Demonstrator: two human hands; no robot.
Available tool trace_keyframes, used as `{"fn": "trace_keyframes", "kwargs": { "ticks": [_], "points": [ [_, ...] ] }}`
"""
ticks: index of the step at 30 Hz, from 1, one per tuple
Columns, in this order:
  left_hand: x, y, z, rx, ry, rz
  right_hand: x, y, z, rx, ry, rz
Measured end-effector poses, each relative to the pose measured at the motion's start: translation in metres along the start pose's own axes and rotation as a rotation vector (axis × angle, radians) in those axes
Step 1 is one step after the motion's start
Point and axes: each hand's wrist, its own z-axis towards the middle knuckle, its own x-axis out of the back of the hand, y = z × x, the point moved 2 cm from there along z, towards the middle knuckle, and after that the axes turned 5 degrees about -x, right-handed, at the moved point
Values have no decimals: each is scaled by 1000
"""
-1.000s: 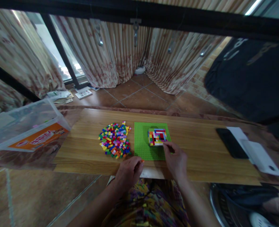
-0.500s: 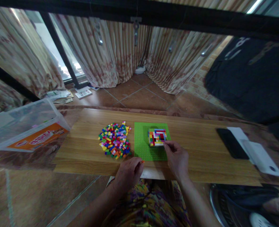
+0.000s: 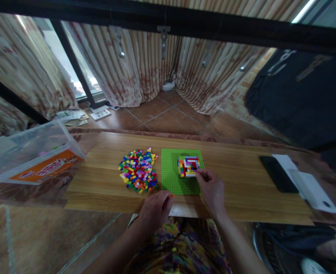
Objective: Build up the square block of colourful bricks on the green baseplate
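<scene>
A square block built of many coloured bricks (image 3: 188,166) stands on the green baseplate (image 3: 169,175), right of its middle. My right hand (image 3: 212,192) is at the block's front right corner, thumb and fingers pinched together. Whatever lies between those fingertips is hidden. My left hand (image 3: 156,208) rests at the table's front edge, just below the baseplate, closed on a small orange brick (image 3: 171,196) that pokes out at its fingertips. Left of the baseplate lies a loose pile of small bricks (image 3: 139,169) in mixed colours.
The wooden table (image 3: 242,182) carries a black phone-like slab (image 3: 278,174) and white flat objects (image 3: 313,190) at the right. A clear plastic bin (image 3: 67,133) with an orange label stands at the left end. Behind are striped curtains (image 3: 139,68) and a dark bar (image 3: 213,24) crossing above.
My right hand has shifted very slightly left, staying at the block's corner. The left hand keeps its place with the orange brick. The whole view has tilted slightly.
</scene>
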Motion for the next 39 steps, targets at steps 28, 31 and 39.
{"fn": "trace_keyframes", "kwargs": {
  "ticks": [28, 31, 39],
  "points": [
    [6, -4, 4, 44, 47, -144, -19, -14, -64, 218, -255, 89],
    [3, 1, 3, -82, -3, -1, 1, 0, -44, 178, -73, 58],
    [0, 6, 3, -181, -90, 170, 16, 10, -14, 166, 48, -109]
  ]
}}
